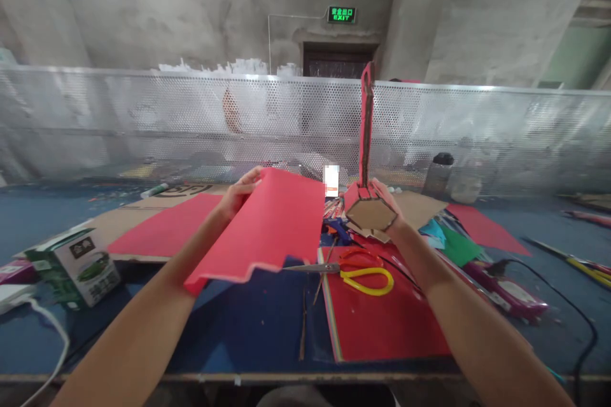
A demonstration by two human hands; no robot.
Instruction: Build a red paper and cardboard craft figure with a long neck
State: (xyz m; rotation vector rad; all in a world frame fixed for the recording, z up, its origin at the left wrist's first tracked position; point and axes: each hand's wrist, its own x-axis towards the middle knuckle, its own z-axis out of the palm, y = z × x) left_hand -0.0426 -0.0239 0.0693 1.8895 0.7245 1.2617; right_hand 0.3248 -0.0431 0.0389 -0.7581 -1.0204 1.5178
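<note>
A green sign point(341, 14) at 12 o'clock reads EXIT. The left hand point(241, 196) pinches a red paper sheet point(267, 229) with a stepped near edge. At its 3 o'clock, the right hand point(387, 202) clasps a brown hexagonal cardboard piece point(370, 215) bearing a tall red strip point(366, 121), upright.

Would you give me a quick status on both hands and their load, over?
Left hand gripping red sheet, raised over the table. Right hand holding cardboard hexagon piece, tall red strip upright. Scissors on red paper stack below, untouched.
</note>
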